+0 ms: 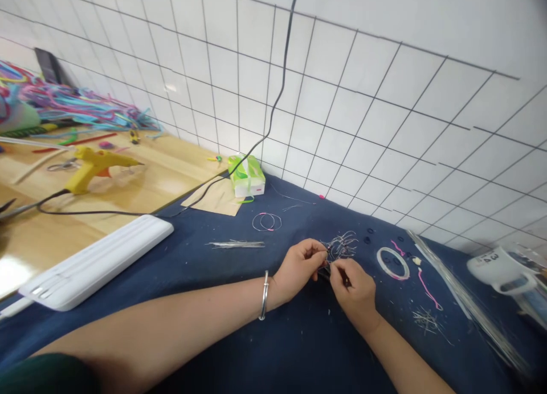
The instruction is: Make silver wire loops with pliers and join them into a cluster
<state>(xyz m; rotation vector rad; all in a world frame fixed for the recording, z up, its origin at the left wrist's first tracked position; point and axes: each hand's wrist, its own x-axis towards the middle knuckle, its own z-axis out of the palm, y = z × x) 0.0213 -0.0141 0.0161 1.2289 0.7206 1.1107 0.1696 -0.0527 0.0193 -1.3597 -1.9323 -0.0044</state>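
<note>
Left hand (300, 264) and right hand (354, 291) pinch one wire bunch (342, 246), two hoops (270, 229) lie left, with roomy blue cloth (192, 265) edged by one white bar (100, 263)

Splayed, curling thin wires (343, 245)

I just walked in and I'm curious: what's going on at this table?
A person's left hand and right hand pinch at a small dark piece, mostly hidden from view, above a blue cloth. Thin wire-like strands fan out just beyond; whether they're attached is unclear. A bundle of straight strands lies to the left, a white ring to the right. The yellow glue gun lies apart on the wooden surface.
</note>
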